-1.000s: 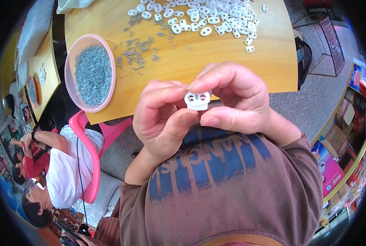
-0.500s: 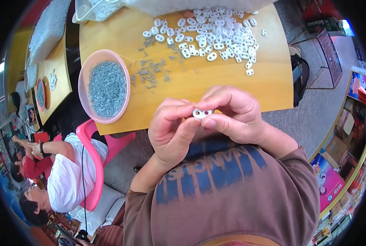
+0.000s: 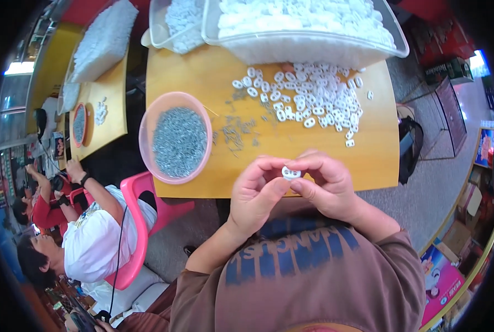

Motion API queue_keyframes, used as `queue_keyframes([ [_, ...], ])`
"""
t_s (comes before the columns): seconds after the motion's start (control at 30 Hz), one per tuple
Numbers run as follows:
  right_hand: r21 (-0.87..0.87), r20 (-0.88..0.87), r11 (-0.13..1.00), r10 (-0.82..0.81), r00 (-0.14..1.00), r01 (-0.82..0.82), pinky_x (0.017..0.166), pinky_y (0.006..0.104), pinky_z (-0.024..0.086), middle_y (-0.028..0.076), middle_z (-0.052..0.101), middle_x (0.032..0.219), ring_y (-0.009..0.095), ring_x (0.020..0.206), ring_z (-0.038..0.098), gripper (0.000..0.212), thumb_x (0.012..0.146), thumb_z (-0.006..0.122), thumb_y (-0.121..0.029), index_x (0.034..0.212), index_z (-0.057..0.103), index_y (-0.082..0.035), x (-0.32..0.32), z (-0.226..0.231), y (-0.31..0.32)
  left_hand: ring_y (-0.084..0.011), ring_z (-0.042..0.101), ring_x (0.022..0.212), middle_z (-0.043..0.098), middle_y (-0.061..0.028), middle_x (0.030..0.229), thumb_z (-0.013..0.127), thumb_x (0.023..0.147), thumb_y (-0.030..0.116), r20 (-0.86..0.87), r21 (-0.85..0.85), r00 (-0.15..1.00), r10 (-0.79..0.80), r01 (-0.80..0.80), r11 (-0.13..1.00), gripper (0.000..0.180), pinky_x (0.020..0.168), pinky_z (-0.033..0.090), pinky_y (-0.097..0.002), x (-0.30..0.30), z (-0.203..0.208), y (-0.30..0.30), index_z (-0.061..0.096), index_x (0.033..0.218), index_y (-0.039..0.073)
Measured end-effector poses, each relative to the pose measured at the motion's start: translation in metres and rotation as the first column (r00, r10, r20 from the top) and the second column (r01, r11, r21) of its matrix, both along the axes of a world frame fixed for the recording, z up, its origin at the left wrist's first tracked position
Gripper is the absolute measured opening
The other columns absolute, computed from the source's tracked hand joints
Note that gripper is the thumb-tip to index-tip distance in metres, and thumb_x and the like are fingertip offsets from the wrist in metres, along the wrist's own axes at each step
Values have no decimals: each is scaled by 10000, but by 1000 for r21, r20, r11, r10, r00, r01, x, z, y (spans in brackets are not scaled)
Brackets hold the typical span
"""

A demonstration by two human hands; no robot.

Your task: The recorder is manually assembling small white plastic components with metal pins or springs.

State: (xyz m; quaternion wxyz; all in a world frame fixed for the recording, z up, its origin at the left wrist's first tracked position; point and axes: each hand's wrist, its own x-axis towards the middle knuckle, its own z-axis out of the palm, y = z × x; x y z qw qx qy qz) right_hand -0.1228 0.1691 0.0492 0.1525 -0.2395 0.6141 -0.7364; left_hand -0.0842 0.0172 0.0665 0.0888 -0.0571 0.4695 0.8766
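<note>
A small white oval plastic piece with two holes (image 3: 291,174) is held up between my hands, just over the near edge of the wooden table (image 3: 371,160). My left hand (image 3: 259,191) pinches its left side between thumb and fingers. From the other side, the thumb and fingers of my right hand (image 3: 331,185) close on the same piece. Beyond my hands lies a spread pile of similar white pieces (image 3: 320,94). Loose thin grey metal pins (image 3: 236,133) are scattered left of that pile. Whether a pin sits in the held piece is too small to tell.
A pink bowl (image 3: 146,119) full of grey metal pins (image 3: 179,143) stands at the table's left. Along the far edge are a large clear bin (image 3: 308,45) and a smaller one (image 3: 157,36), both holding white pieces. A person in white (image 3: 97,243) sits left on a pink chair (image 3: 139,221).
The view has shifted, so the table and hands appear lower and further right, and more of the bins shows. Both hands keep the white piece, now turned slightly, with the fingers shifted a little.
</note>
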Motion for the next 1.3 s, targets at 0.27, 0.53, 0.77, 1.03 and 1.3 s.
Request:
queue_keyframes([
  [0.27, 59, 85, 998, -30, 996, 25, 721, 237, 413, 43, 526, 870, 110, 779, 497, 348, 784, 575, 1, 1116, 473, -1, -1, 5, 4, -71, 490, 705, 555, -45, 887, 520, 821, 36, 136, -245, 990, -30, 63, 967, 103, 618, 400, -188, -20, 11, -13, 508, 922, 28],
  [0.53, 157, 86, 977, -160, 983, 145, 718, 215, 410, 18, 516, 832, 85, 766, 492, 273, 810, 552, -26, 1078, 504, 1, 3, -5, 29, -113, 463, 599, 504, -36, 685, 536, 804, 65, -217, -218, 907, 361, -406, 888, 59, 577, 394, -234, -180, 47, -118, 514, 805, 11],
  [0.77, 174, 176, 954, -275, 945, 245, 675, 193, 412, 21, 516, 847, 78, 761, 496, 212, 815, 546, -19, 1025, 526, 6, 7, -22, 46, -116, 511, 686, 561, -90, 848, 527, 829, 91, -134, -283, 917, 376, -399, 872, 199, 626, 410, -203, -187, 32, -114, 520, 968, -52],
  [1.03, 226, 202, 958, -223, 954, 176, 653, 184, 409, 20, 511, 837, 70, 726, 495, 183, 821, 531, -5, 1003, 534, 16, 3, -35, 45, -93, 507, 623, 566, -45, 773, 551, 801, 48, -162, -780, 979, 125, -205, 591, 124, 570, 405, -190, -42, -18, -29, 581, 912, 1],
  [1.3, 219, 50, 962, -178, 983, 163, 635, 200, 383, 54, 531, 834, 97, 722, 484, 163, 795, 552, 16, 957, 561, 24, 2, -38, 32, -159, 519, 599, 557, -68, 718, 612, 716, 35, -358, -934, 903, -237, -342, 108, 119, 563, 406, -258, -44, -62, -12, 597, 834, 30],
])
